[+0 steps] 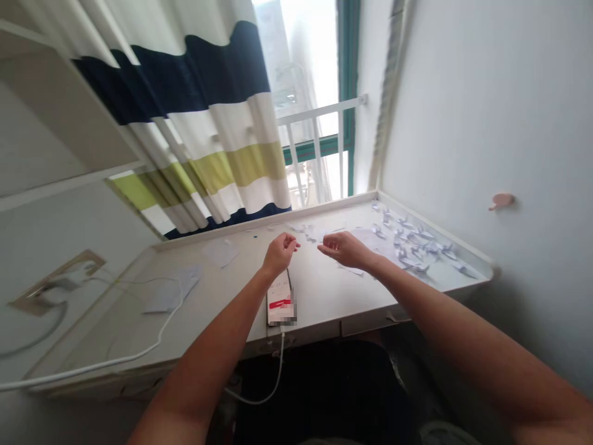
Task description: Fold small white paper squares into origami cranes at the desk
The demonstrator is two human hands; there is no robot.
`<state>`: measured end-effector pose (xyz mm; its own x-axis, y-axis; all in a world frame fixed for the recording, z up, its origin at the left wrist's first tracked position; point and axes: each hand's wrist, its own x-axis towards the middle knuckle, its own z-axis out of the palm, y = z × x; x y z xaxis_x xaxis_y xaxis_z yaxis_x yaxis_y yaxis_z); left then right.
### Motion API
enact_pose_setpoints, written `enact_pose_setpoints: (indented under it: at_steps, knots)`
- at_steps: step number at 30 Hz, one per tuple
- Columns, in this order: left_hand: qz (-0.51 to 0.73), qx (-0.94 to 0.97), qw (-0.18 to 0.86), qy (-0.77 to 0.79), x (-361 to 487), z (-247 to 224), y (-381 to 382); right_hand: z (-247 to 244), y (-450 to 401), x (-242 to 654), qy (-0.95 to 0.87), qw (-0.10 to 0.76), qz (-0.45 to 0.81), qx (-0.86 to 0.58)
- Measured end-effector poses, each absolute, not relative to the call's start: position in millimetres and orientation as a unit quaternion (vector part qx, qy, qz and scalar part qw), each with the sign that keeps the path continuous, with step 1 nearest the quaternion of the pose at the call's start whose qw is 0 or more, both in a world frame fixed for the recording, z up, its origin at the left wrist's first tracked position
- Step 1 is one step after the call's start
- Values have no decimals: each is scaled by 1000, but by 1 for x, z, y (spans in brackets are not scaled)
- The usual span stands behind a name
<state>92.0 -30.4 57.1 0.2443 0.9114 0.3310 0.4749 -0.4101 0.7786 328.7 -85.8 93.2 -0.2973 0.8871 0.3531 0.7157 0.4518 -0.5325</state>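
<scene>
Over the middle of a white desk [315, 296], my left hand [281, 252] is raised with its fingers curled together; anything between the fingertips is too small to make out. My right hand [341, 246] faces it across a small gap, fingers bent and bunched, and whatever they may pinch is hidden. Below my left hand lies a phone [279, 303] with a cable plugged into its lower end. White paper scraps [308, 232] lie just behind the hands. To the right of my right hand, several small folded paper pieces [412, 238] are spread near the desk's raised edge.
Sheets of paper [173, 287] lie on the desk's left part. A white cable [160, 337] runs from a wall socket [60, 281] across the left side. Behind the desk hang a striped curtain [208, 123] and a window railing [319, 114]. A pink hook [503, 199] is on the right wall.
</scene>
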Motion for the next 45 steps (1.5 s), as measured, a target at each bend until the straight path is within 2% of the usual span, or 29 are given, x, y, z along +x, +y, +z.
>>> enact_pose_setpoints:
  at_steps: [7, 12, 17, 23, 30, 37, 40, 45]
  knots:
    - [431, 641, 154, 616, -95, 56, -81, 92, -73, 144, -875, 211, 180, -397]
    - [367, 600, 77, 706, -197, 38, -111, 78, -60, 40, -922, 134, 159, -327]
    - [285, 586, 36, 758, -260, 15, -116, 58, -38, -46, -950, 92, 125, -270]
    - [202, 636, 19, 745, -295, -3, -122, 38, -20, -123, -972, 64, 81, -213]
    - [169, 676, -5, 718, -301, -6, -128, 31, -11, -142, -986, 25, 32, -163]
    - [230, 681, 6, 695, -292, 4, -129, 41, -14, -137, -988, 23, -6, -154]
    - [299, 659, 13, 690, -285, 16, -123, 61, -13, -123, -985, 60, -26, -160]
    - [455, 613, 74, 641, -246, 41, -92, 112, -2, -51, -948, 218, 36, -228]
